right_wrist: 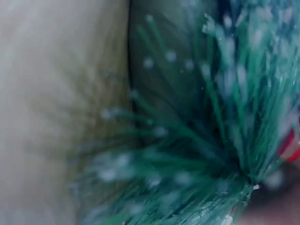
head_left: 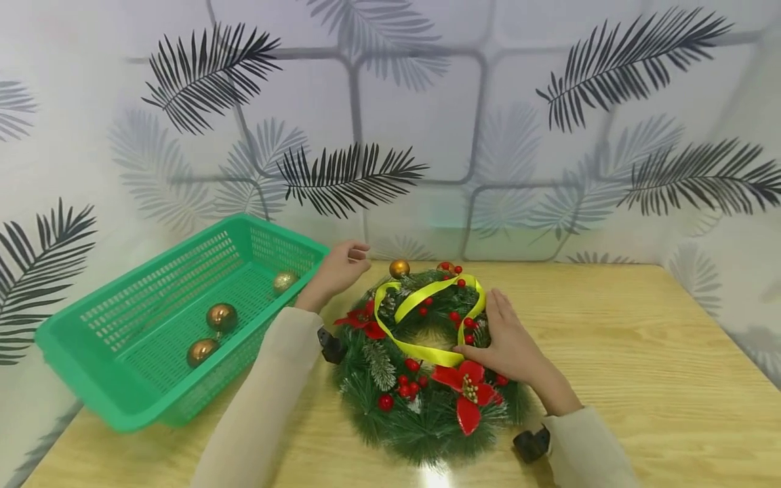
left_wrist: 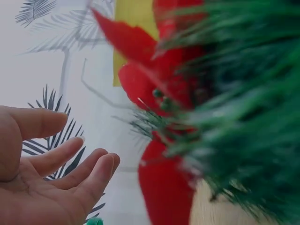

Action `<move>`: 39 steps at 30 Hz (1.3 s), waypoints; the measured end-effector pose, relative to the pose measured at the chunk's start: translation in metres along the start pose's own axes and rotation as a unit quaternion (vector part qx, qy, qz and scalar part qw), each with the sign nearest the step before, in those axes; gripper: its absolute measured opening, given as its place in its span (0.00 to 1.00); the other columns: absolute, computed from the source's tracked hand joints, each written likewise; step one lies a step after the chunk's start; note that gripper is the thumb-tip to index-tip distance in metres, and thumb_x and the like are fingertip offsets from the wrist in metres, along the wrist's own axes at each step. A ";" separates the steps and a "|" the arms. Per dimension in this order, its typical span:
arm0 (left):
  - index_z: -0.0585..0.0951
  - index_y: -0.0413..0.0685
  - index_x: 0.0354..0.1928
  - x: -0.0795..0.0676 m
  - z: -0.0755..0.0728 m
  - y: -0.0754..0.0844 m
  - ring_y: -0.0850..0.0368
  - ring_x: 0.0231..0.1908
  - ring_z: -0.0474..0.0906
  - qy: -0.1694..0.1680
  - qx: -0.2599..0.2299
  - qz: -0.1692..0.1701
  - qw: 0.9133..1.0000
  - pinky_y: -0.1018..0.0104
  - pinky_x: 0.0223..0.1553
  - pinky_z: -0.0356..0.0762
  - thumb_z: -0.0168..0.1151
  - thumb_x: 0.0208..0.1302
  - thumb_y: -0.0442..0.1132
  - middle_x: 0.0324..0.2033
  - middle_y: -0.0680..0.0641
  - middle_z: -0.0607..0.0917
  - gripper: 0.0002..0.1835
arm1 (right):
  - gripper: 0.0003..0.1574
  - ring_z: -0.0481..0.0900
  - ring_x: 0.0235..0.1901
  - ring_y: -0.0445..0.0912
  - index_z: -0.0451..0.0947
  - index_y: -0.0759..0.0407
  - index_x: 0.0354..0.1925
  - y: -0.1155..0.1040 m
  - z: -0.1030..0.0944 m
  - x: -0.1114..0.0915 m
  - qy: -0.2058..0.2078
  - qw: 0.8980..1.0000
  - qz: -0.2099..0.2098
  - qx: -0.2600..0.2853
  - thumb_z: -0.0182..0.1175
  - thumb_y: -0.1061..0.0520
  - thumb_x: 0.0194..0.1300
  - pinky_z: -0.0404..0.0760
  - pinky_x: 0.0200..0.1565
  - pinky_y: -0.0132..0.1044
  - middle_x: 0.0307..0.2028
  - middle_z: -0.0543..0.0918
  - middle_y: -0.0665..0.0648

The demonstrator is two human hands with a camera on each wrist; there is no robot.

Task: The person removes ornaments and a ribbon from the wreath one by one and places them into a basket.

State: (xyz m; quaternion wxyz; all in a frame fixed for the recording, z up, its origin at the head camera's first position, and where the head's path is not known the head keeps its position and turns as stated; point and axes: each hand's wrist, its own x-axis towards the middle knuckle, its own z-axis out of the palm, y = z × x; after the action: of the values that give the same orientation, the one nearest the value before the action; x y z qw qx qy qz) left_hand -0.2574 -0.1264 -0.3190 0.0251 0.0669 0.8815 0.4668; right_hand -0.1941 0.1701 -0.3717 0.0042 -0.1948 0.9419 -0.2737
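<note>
A green wreath (head_left: 372,379) lies on the table, trimmed with red berries, snowy pine tips and red poinsettias (head_left: 468,393). Loops of yellow ribbon (head_left: 430,354) lie across its top. My right hand (head_left: 512,342) rests on the wreath's right side with fingers extended, its thumb at the ribbon. Held up between the green basket and the wreath, my left hand (head_left: 338,271) is empty, its fingers loosely bent. In the left wrist view the fingers (left_wrist: 91,176) are apart from a red poinsettia (left_wrist: 161,183). Blurred wreath needles (right_wrist: 187,178) cover much of the right wrist view.
On the left stands a perforated green basket (head_left: 165,407) holding two bronze baubles (head_left: 221,316) and a gold glittery one (head_left: 285,281). An orange-gold bauble (head_left: 399,269) sits at the wreath's back edge. A leaf-patterned cloth (head_left: 421,115) hangs behind the wooden table (head_left: 641,352).
</note>
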 end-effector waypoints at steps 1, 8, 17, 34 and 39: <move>0.67 0.42 0.65 0.002 0.000 0.000 0.41 0.62 0.68 -0.001 -0.002 0.000 1.000 0.46 0.59 0.71 0.49 0.71 0.40 0.62 0.36 0.70 0.23 | 0.69 0.37 0.72 0.68 0.33 0.74 0.72 0.002 0.000 0.002 -0.004 1.000 -0.003 0.003 0.66 0.42 0.58 0.51 0.67 0.64 0.73 0.37 0.74; 0.67 0.43 0.65 0.011 0.009 0.001 0.41 0.62 0.67 -0.019 0.011 -0.006 1.000 0.46 0.59 0.71 0.50 0.70 0.42 0.63 0.36 0.70 0.24 | 0.70 0.36 0.73 0.66 0.33 0.71 0.73 0.009 -0.002 0.010 -0.024 1.000 -0.014 0.007 0.66 0.40 0.56 0.52 0.67 0.64 0.74 0.37 0.70; 0.66 0.40 0.66 0.019 0.014 0.001 0.39 0.64 0.65 -0.045 0.033 -0.010 0.998 0.46 0.60 0.69 0.50 0.70 0.41 0.65 0.33 0.67 0.25 | 0.69 0.35 0.73 0.64 0.31 0.68 0.74 0.019 -0.002 0.026 -0.042 0.998 -0.032 0.027 0.67 0.43 0.57 0.49 0.68 0.62 0.74 0.36 0.68; 0.65 0.39 0.66 0.038 -0.011 0.028 0.38 0.64 0.65 -0.115 0.104 -0.016 0.988 0.46 0.61 0.68 0.48 0.70 0.40 0.66 0.33 0.65 0.25 | 0.68 0.36 0.73 0.63 0.33 0.64 0.75 0.032 -0.015 0.035 -0.061 0.996 -0.064 0.034 0.67 0.42 0.57 0.50 0.68 0.63 0.75 0.36 0.67; 0.66 0.38 0.66 0.043 0.003 0.016 0.38 0.64 0.65 -0.122 0.140 -0.015 0.983 0.47 0.60 0.69 0.49 0.69 0.40 0.65 0.34 0.67 0.26 | 0.66 0.37 0.74 0.61 0.36 0.58 0.76 0.040 -0.013 0.040 -0.069 0.991 -0.090 0.066 0.69 0.47 0.56 0.50 0.68 0.63 0.75 0.38 0.64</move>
State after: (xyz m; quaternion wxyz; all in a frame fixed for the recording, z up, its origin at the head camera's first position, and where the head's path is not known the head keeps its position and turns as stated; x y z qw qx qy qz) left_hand -0.2982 -0.1090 -0.3065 0.1295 0.1131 0.9292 0.3271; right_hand -0.2465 0.1930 -0.3768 0.0570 -0.2962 0.8979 -0.3204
